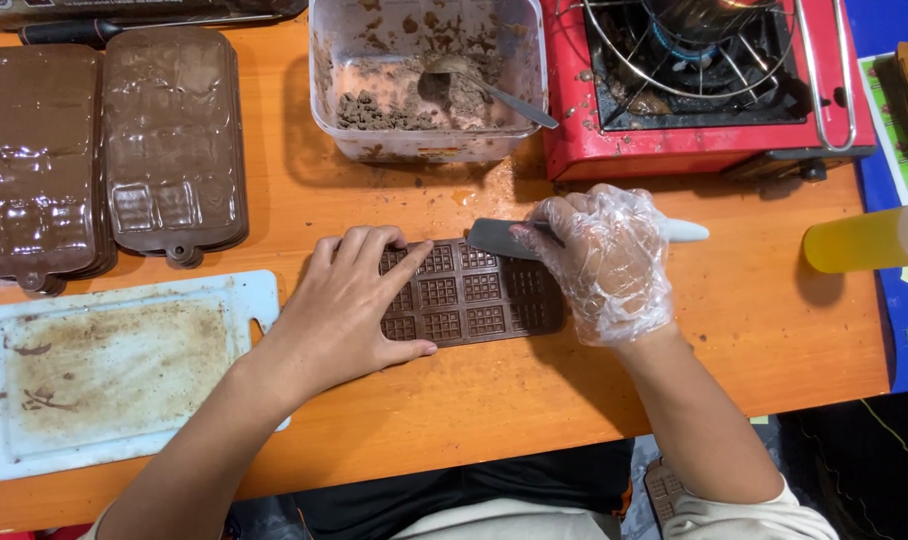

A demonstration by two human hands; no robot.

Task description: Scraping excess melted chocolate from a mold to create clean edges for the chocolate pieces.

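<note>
Your bare left hand presses flat on the brown grid-patterned silicone chocolate mould at the orange table's middle; your plastic-gloved right hand grips a grey scraper at its far edge, and beyond sits the clear tub of chocolate.

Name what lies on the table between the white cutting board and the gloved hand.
In the head view, the bare left hand pressing a brown chocolate mould lies between the cutting board and the gloved right hand.

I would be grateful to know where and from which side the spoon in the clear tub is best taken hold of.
Grip the spoon by its bare handle end, coming from the right. Its bowl lies in the brown mixture, while the handle slants out over the clear tub's right front rim, free and clean.
</note>
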